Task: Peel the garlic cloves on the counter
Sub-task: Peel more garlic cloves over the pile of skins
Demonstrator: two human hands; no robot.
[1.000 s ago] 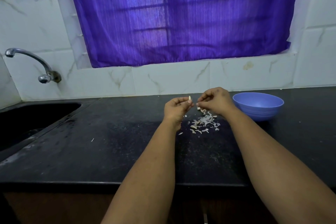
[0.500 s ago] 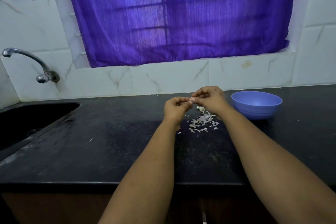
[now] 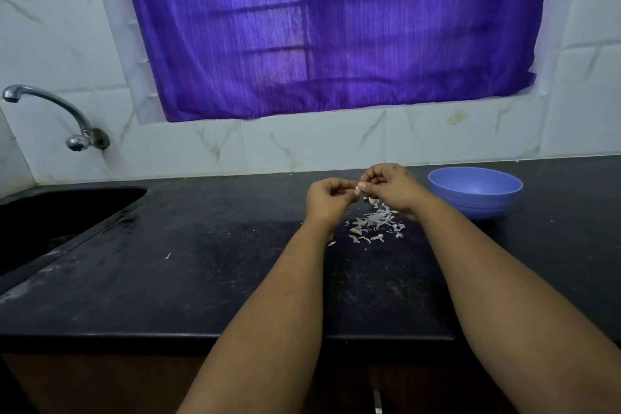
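Two forearms are stretched out over a black stone counter (image 3: pixel 208 279), which takes up the lower half of the view. Above it a purple curtain (image 3: pixel 336 27) is hung across a window, set in a wall of white marble-patterned tiles (image 3: pixel 302 148). At the far left a dark sink (image 3: pixel 57 215) is sunk into the counter, and a chrome tap (image 3: pixel 50 104) is fixed to the wall above it. A blue plastic bowl (image 3: pixel 475 191) is stood on the counter at the right, near the back wall and just beside the right wrist; what lies inside cannot be made out. The left hand (image 3: pixel 331 200) and the right hand (image 3: pixel 391 186) are held together above the counter, fingertips meeting. A small pale garlic clove (image 3: pixel 358 187) is pinched between them: the fingers of both hands are curled in and closed on it, though most of the clove is hidden by them. Directly beneath the hands a scatter of whitish garlic skins (image 3: pixel 374 225) is spread on the counter, with what looks like another clove (image 3: pixel 373 201) lying at its far edge under the right hand. One stray flake (image 3: pixel 167 256) is seen well apart to the left.
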